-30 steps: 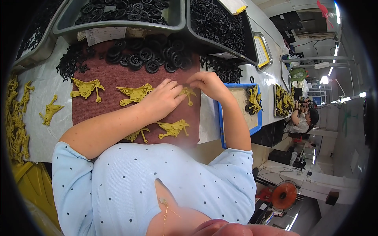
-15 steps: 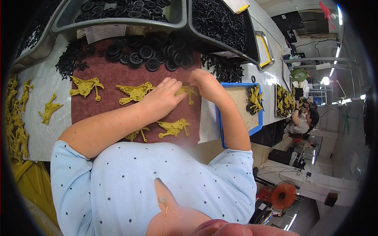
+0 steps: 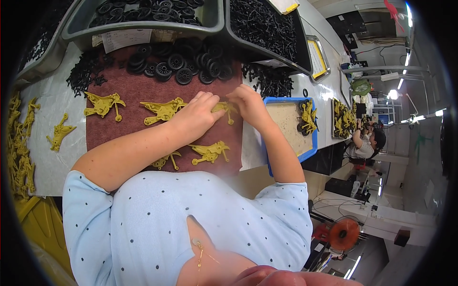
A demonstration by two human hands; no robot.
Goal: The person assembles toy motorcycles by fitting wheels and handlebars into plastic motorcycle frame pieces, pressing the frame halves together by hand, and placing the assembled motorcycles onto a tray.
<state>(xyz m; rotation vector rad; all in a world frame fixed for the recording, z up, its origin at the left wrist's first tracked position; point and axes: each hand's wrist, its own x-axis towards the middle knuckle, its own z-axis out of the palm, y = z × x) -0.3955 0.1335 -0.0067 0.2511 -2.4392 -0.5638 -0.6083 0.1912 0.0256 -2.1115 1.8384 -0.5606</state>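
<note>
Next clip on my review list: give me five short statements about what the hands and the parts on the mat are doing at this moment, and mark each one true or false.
1. Both hands meet on one yellow plastic part. True: the left hand and right hand both touch it.
2. The parts lie on a green mat. False: the mat is reddish brown.
3. Black wheels are heaped along the mat's far edge. True.
4. The blue-rimmed tray sits to the person's left. False: it is on the right, beside the right forearm.
5. The blue-rimmed tray holds only black wheels. False: it holds a small cluster of assembled yellow parts at its far end.
</note>
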